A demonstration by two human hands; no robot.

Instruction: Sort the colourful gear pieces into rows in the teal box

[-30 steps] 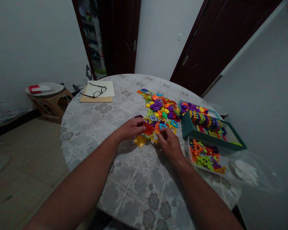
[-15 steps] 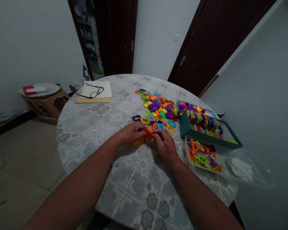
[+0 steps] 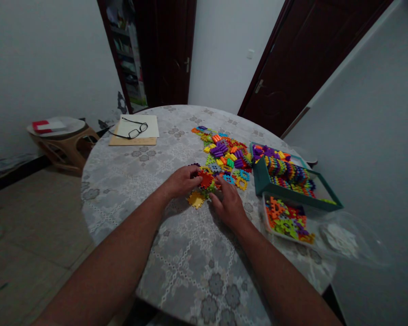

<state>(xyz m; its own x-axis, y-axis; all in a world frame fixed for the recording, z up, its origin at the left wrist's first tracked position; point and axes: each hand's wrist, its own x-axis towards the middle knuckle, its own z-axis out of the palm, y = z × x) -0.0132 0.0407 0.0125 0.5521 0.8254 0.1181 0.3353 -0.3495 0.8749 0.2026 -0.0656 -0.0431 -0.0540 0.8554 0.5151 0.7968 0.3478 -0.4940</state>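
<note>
My left hand (image 3: 182, 182) pinches a red toothed building tile (image 3: 206, 179) between thumb and fingers, just above the tabletop. To its right, my right hand (image 3: 230, 204) has thumb and index finger apart, close to the red tile's right edge. A light green toothed piece (image 3: 208, 190) shows partly below the red tile; whether it is joined to it I cannot tell. Below the hands lies a flat yellow toothed tile (image 3: 196, 199). Just beyond my fingers is a pile of multicoloured interlocking pieces, with a purple stack (image 3: 219, 149) among them.
At the right stand a green box (image 3: 301, 192) of stacked pieces and a clear plastic tub (image 3: 264, 217) of loose ones. A transparent lid (image 3: 367, 240) lies beside the tub. Black glasses (image 3: 133, 133) rest on paper at the far left of the round table (image 3: 115, 181).
My left hand has shifted slightly left with the red tile. The fingers of my right hand have spread and come away from it, and the yellow tile shows more fully.
</note>
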